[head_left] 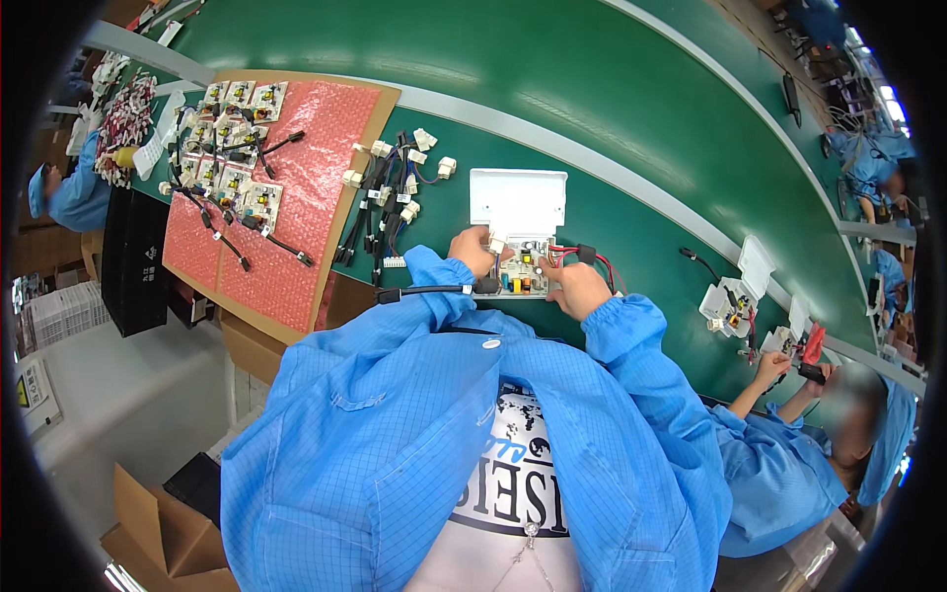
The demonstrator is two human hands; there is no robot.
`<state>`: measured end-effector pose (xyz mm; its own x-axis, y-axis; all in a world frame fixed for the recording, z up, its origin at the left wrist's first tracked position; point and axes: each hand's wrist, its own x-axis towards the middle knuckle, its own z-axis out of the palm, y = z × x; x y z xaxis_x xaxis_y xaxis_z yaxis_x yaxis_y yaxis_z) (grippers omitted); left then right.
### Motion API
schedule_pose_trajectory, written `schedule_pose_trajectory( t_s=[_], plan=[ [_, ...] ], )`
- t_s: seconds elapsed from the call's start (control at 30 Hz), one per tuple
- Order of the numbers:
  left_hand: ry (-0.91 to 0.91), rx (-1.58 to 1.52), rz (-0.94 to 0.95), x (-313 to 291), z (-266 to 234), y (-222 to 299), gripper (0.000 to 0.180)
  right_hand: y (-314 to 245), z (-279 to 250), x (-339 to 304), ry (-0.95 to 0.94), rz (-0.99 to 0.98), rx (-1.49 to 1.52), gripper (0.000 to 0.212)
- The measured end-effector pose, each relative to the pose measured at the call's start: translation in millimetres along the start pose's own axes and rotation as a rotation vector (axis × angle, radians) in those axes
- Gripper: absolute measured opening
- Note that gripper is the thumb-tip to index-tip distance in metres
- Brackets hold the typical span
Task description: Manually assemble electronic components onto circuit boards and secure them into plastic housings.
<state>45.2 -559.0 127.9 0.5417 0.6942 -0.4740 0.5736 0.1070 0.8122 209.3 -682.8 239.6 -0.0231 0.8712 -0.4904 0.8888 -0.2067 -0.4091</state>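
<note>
Looking down at a big green desk (631,232), with a pale strip (592,163) running lengthwise and more glossy green surface (473,49) beyond, catching some sheen. Farther out, a light edge (735,84) bending hard toward the right, fisheye style. Over at lower left, got a bulky pale grey cabinet or machine (128,395), can't tell which, with a yellow-marked label (37,380). Below that, an open cardboard carton (168,523); above, a tall black box (135,261) near some stacked white grid-like trays (64,321). Upper right: kinda brownish floor, looks like, plus bright patches (896,107), maybe windows, maybe lamps.
</note>
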Motion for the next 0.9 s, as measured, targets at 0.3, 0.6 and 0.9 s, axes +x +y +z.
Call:
schedule_pose_trajectory(
  t_s=[0.3, 0.6, 0.9],
  plan=[
    [0.017, 0.079, 0.009, -11.7, -11.7, 33.4, 0.037, -6.8, 16.2, -11.2, 0.155, -0.003, -0.016, 0.057],
    [-0.035, -0.16, 0.26, -6.9, -18.9, -19.7, 0.045, -9.4, 27.7, -16.8, 0.254, 0.011, 0.037, 0.06],
    [0.078, 0.349, 0.577, -60.1, -41.5, 11.0, 0.052, -22.5, 53.0, -24.3, 0.202, 0.059, 0.145, 0.061]
  ],
)
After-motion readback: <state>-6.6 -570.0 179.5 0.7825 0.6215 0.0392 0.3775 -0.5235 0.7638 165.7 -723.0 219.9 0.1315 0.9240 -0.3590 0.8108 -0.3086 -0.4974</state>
